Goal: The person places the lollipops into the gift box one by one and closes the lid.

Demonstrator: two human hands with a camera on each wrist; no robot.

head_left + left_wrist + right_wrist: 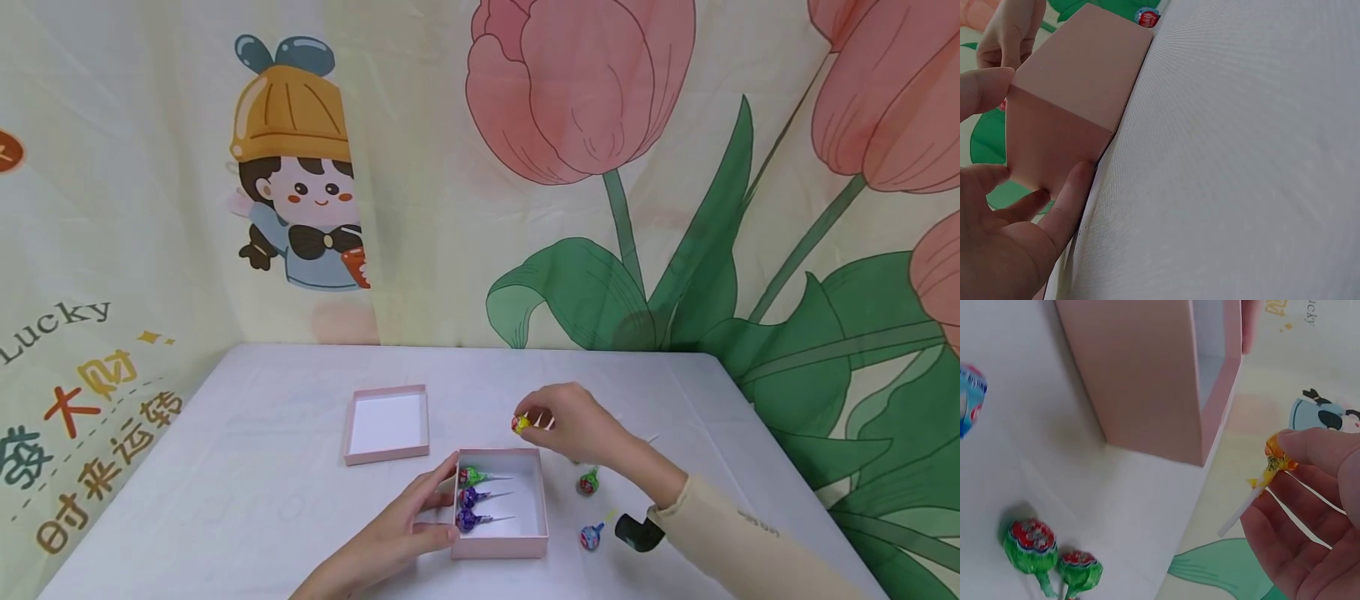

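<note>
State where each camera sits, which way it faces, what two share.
Head: on the head, facing forward and down at the open pink box; left hand, right hand and right sleeve show.
Left wrist: on that wrist, facing the box's outside; both hands show.
Right wrist: on that wrist, facing the box and yellow lollipop; right hand shows, left barely.
Shared: head and right wrist show that lollipop.

The head view looks forward and down from above the worktop (247, 467) at six o'clock, farthest off, with the tulip-printed backdrop (420, 183) at twelve. Both wrist views are close and tipped sideways: the left faces about one o'clock past the pink box (500, 548), the right about eleven. All three share the box; head and right wrist share the yellow-wrapped lollipop (1274, 461).
</note>
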